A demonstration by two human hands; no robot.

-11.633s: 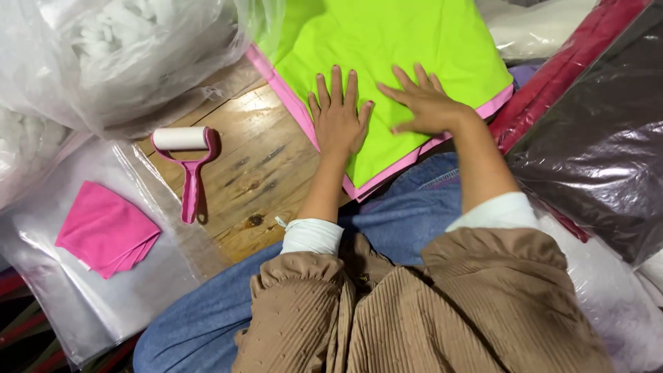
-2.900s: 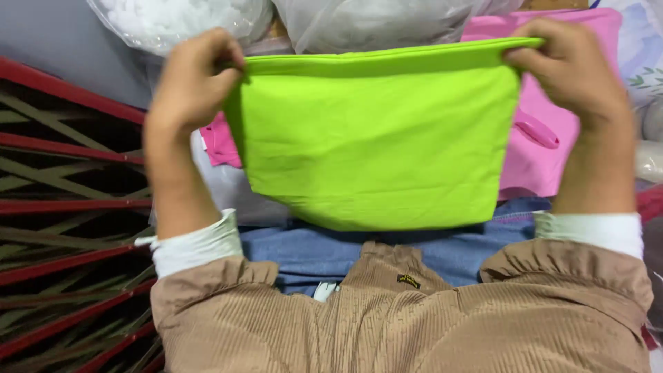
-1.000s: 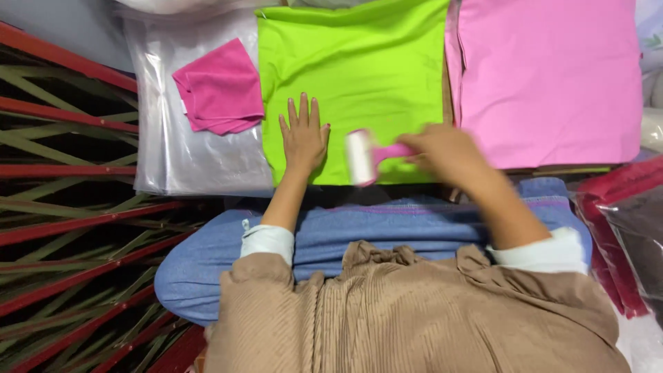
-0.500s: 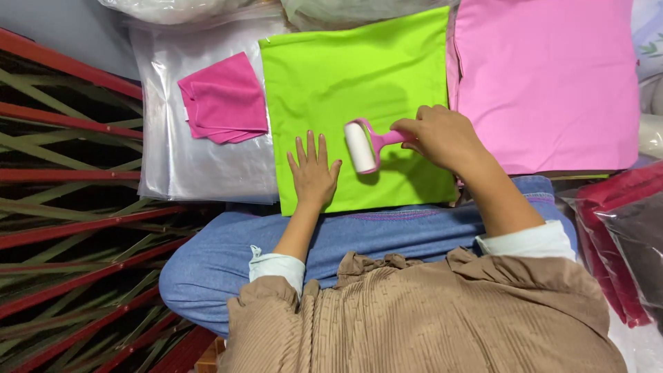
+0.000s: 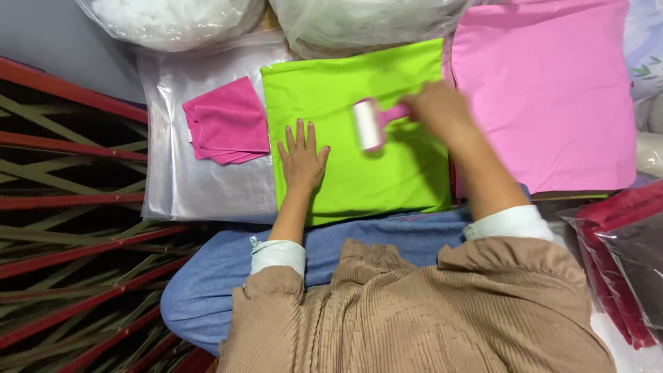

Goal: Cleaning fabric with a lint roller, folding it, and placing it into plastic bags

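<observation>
Flat across the person's lap, the lime-green cloth (image 5: 387, 159) is lying between a clear plastic bag (image 5: 200, 186) and a pink cloth (image 5: 552, 97). Gripping the lint roller (image 5: 369, 124), seemingly by its pink handle, the blurred right hand (image 5: 442, 110) is running it over the fabric while the left hand (image 5: 302, 160) is pressing down, fingers spread.

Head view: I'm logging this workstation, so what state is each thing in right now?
Green cloth: spread flat, pinned by the left hand.
Left hand: open, palm down on the cloth.
Right hand: closed on the roller's handle, blurred.
Lint roller: head lying on the cloth.
Dark pink cloth: folded, on clear plastic bags.
Light pink cloth: laid flat.
</observation>
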